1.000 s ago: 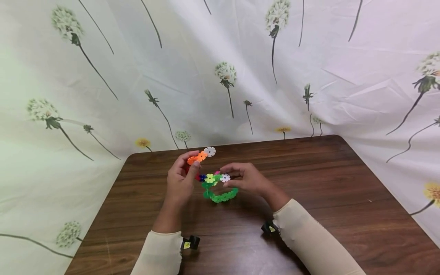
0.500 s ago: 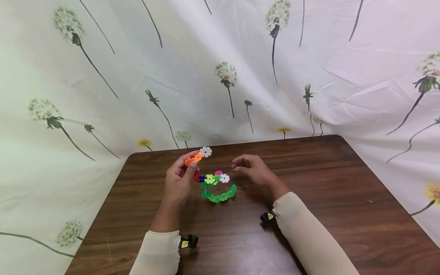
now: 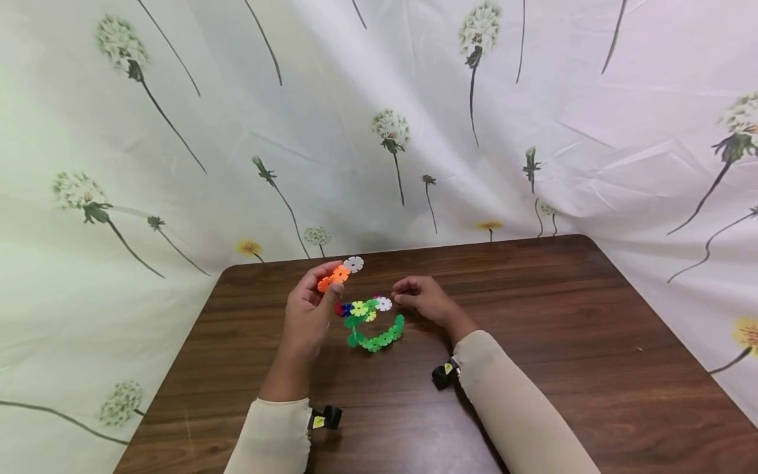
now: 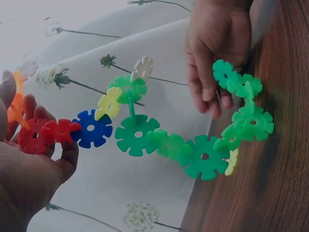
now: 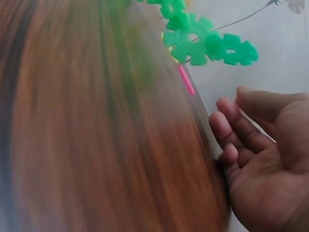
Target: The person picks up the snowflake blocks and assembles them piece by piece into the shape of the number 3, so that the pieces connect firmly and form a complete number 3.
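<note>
My left hand (image 3: 306, 315) holds a chain of interlocking snowflake discs up over the table. Its thumb and fingers are around the orange discs (image 3: 340, 274) and red discs (image 4: 36, 136), and a whitish disc (image 3: 354, 264) tops that end. From there the chain runs through a blue disc (image 4: 91, 128) and a yellow disc (image 4: 108, 103) to a curved row of green discs (image 4: 204, 157). A white disc (image 3: 383, 304) sticks out toward my right hand (image 3: 428, 300). That hand has loosely bent fingers with nothing between them. A pink disc (image 5: 186, 80) shows edge-on in the right wrist view.
Below the hands lies a dark brown wooden table (image 3: 562, 368). A white cloth (image 3: 331, 164) printed with dandelions hangs behind it and along both sides. Each sleeve carries a small black wrist camera, such as the left one (image 3: 326, 417).
My right hand came off the white disc, drew up and to the right, then moved back slightly left toward the chain. My left hand keeps its grip, and the chain has shifted slightly.
</note>
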